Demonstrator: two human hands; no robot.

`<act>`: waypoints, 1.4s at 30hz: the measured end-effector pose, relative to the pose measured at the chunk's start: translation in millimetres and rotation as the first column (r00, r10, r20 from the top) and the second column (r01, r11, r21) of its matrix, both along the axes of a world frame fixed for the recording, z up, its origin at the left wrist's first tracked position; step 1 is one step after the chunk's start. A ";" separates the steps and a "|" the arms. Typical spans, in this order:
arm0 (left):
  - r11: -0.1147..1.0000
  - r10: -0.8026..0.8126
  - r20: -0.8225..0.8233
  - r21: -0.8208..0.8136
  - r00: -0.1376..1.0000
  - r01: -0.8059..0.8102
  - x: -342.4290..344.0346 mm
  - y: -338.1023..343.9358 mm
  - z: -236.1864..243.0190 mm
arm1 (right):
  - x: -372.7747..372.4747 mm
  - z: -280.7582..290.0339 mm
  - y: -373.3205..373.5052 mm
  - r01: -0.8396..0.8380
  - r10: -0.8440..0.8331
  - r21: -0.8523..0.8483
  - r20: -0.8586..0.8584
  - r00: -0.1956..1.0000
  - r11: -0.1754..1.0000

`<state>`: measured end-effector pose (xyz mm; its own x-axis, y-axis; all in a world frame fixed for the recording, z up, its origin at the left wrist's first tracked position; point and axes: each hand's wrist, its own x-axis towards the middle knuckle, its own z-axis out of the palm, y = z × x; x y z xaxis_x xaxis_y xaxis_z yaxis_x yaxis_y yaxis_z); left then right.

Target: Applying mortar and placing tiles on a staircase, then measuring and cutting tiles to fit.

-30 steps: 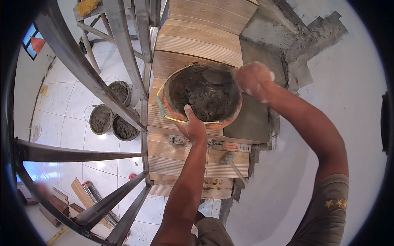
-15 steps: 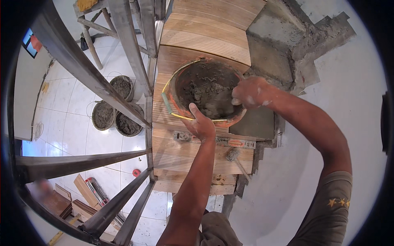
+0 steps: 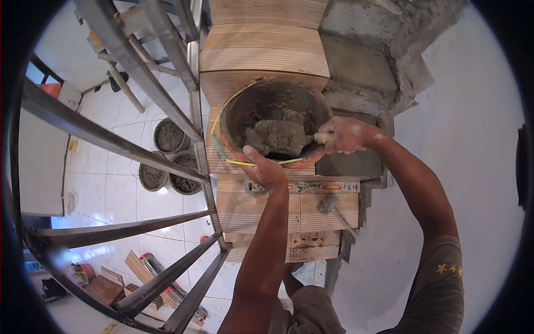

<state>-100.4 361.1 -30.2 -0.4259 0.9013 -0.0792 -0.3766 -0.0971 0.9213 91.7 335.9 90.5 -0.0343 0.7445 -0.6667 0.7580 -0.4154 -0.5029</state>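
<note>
Centrally, two bare hands work at a large bucket (image 3: 225,136) that stands on a wood-patterned stair tread, beside a patch of bare grey cement (image 3: 350,162). Nearest the viewer, a brown sleeve (image 3: 445,289) bearing yellow stars covers the right upper arm. The left hand (image 3: 268,171) rests against the bucket's near side, its thumb apart from the other fingers and laid at the rim; those fingers are largely hidden, so whether they close on the wall cannot be told. The right hand (image 3: 351,135), at the right rim, has its fingers wrapped round the pale handle of a trowel (image 3: 324,137). Adjoining this handle, inside the bucket, lies a thick mass of grey mortar (image 3: 278,136), which hides most of the blade. A yellow wire bail (image 3: 213,125) with a green grip (image 3: 218,148) hangs round the left side of the bucket. Just below the bucket, a spirit level (image 3: 325,187) lies across the tiled steps (image 3: 256,203), and near it a mallet (image 3: 328,204) with a slender handle. Leftward runs a metal railing (image 3: 122,229). Farther off, beyond its bars, three smaller mortar-filled buckets (image 3: 169,135) cluster on a white tiled floor (image 3: 111,195).
</note>
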 end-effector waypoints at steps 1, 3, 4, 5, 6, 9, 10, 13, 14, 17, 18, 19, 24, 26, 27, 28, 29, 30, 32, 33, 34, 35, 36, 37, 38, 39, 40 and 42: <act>1.000 0.005 -0.018 -0.027 1.000 -0.005 0.3 -0.1 -4.0 | 0.6 5.3 -7.9 0.122 -0.123 -0.012 -0.079 0.989 0.992; 0.999 -0.004 -0.042 -0.046 0.999 0.002 1.5 0.0 -7.9 | 8.6 -1.1 -23.8 0.213 -0.204 0.026 -0.191 0.960 0.977; 1.000 0.014 -0.056 -0.025 0.998 -0.015 2.6 0.1 -8.4 | 12.6 -2.1 -31.8 0.290 -0.263 0.052 -0.297 0.918 0.956; 0.999 0.032 -0.069 -0.003 0.997 -0.032 3.4 0.4 -8.9 | 17.7 -1.3 -40.1 0.304 -0.274 0.058 -0.302 0.913 0.951; 0.999 0.015 -0.113 -0.029 0.994 -0.018 3.4 -0.8 -6.9 | 18.9 4.2 -49.6 0.357 -0.315 0.100 -0.297 0.902 0.929; 0.999 0.044 -0.086 0.005 0.995 -0.044 7.0 -3.6 2.1 | 30.5 -1.4 -87.6 0.505 -0.403 0.226 -0.377 0.834 0.833; 0.999 0.035 -0.122 0.022 0.992 -0.033 0.0 4.7 -8.1 | 33.0 -6.1 -101.4 0.574 -0.411 0.300 -0.461 0.786 0.762; 0.999 -0.018 -0.148 -0.054 0.989 0.010 1.6 -2.7 -9.9 | 30.7 -16.6 -155.7 0.715 -0.549 0.425 -0.459 0.699 0.555; 0.993 -0.049 -0.164 -0.118 0.985 0.030 1.0 -4.4 -12.4 | 38.1 -44.1 -173.1 0.739 -0.597 0.447 -0.439 0.672 0.503; 0.999 -0.003 -0.205 -0.038 0.979 -0.004 -5.0 -1.7 -10.4 | 19.6 -94.8 -172.7 0.540 -0.752 0.722 -0.043 0.658 0.432; 0.995 -0.014 -0.227 -0.101 0.974 -0.009 -9.4 2.2 -17.8 | 18.4 -114.8 -164.9 0.547 -0.757 0.722 -0.050 0.652 0.424; 0.995 -0.027 -0.226 -0.100 0.974 0.004 -9.1 2.1 -19.9 | 21.9 -134.6 -157.0 0.532 -0.764 0.689 0.049 0.643 0.492; 0.968 -0.142 -0.340 -0.246 0.930 0.058 -7.1 3.2 -16.4 | 25.7 -178.2 -147.2 0.585 -0.775 0.560 0.179 0.605 0.586; 0.968 -0.132 -0.380 -0.247 0.916 0.037 -24.3 10.9 -15.4 | 12.1 -183.7 -152.6 0.608 -0.809 0.668 -0.014 0.587 0.429; 0.916 -0.188 -0.152 -0.383 0.970 0.118 -21.0 7.9 -3.1 | 17.4 -190.7 -160.1 0.606 -0.815 0.673 -0.008 0.580 0.424; 0.843 -0.207 0.087 -0.489 0.975 0.222 -18.6 6.5 9.6 | 20.8 -199.6 -167.8 0.628 -0.832 0.689 -0.066 0.551 0.362; 0.842 -0.215 0.095 -0.487 0.972 0.233 -11.3 10.0 17.7 | 27.0 -208.6 -172.7 0.647 -0.845 0.702 -0.122 0.521 0.298; 0.837 -0.155 0.174 -0.499 0.972 0.223 -6.7 13.5 25.4 | 33.2 -214.9 -174.2 0.648 -0.848 0.701 -0.118 0.518 0.298; 0.820 -0.038 0.101 -0.565 0.994 0.089 -0.3 19.5 23.3 | 50.4 -219.2 -167.9 0.742 -0.838 0.591 -0.191 0.510 0.317; 0.820 -0.034 0.093 -0.567 0.995 0.081 -1.2 20.3 23.2 | 48.8 -212.2 -160.9 0.745 -0.837 0.584 -0.193 0.512 0.321; 0.825 -0.037 0.059 -0.562 0.998 0.064 -2.9 20.7 24.5 | 40.8 -194.4 -149.9 0.931 -0.865 0.270 -0.373 0.336 0.245; 0.824 -0.053 0.034 -0.564 0.998 0.063 0.0 18.3 23.0 | 37.1 -183.6 -145.9 0.985 -0.881 -0.086 -0.464 0.095 0.151; 0.821 -0.060 0.028 -0.567 0.998 0.065 -3.9 19.2 15.4 | 33.7 -185.7 -141.7 0.985 -0.884 -0.092 -0.460 0.086 0.144; 0.858 -0.056 -0.030 -0.513 0.998 0.033 -6.3 24.6 4.6 | 34.4 -189.8 -133.0 0.968 -0.882 -0.114 -0.446 0.152 0.224; 0.891 -0.048 -0.087 -0.454 0.995 0.003 -9.4 29.8 -5.4 | 35.8 -193.0 -124.6 0.943 -0.875 -0.138 -0.434 0.217 0.302; 0.893 -0.055 -0.090 -0.450 0.994 0.008 -8.0 30.6 -4.6 | 35.3 -193.8 -113.3 0.945 -0.874 -0.140 -0.438 0.209 0.296; 0.882 -0.111 -0.121 -0.469 0.986 0.042 -3.7 26.9 -4.3 | 35.6 -193.8 -106.5 0.946 -0.883 -0.135 -0.416 0.216 0.295; 0.870 -0.175 -0.154 -0.487 0.972 0.079 -4.3 25.0 -5.8 | 40.8 -188.1 -95.1 0.948 -0.893 -0.135 -0.397 0.214 0.288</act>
